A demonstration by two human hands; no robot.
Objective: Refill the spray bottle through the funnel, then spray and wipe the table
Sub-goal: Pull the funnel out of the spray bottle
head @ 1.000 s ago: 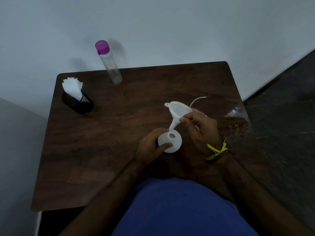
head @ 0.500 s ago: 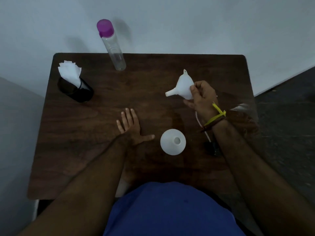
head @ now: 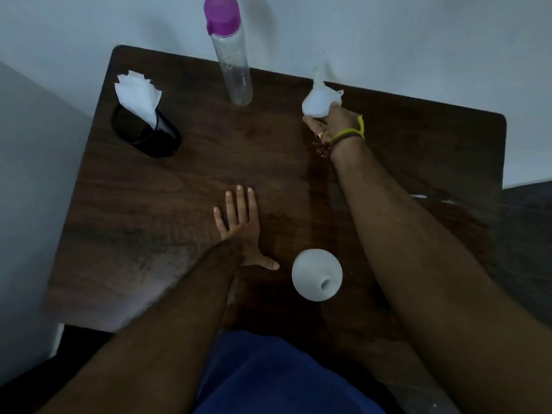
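The white spray bottle (head: 316, 274) stands uncapped on the dark wooden table (head: 191, 186), its round opening facing up, near the front edge. My left hand (head: 240, 227) lies flat and open on the table just left of it. My right hand (head: 331, 125) reaches to the far side and grips the white funnel (head: 319, 98), held upside down with its spout pointing up, low over the table near the back edge. A tall clear water bottle (head: 234, 62) with a purple cap stands at the back middle.
A black mesh holder (head: 146, 132) with white paper napkins (head: 137, 95) sits at the back left. A grey wall runs behind the table. Wet shine shows at the table's right edge (head: 430, 200).
My right hand has carried the funnel away from the spray bottle to the far side and turned it spout up. My left hand let go of the bottle and rests flat.
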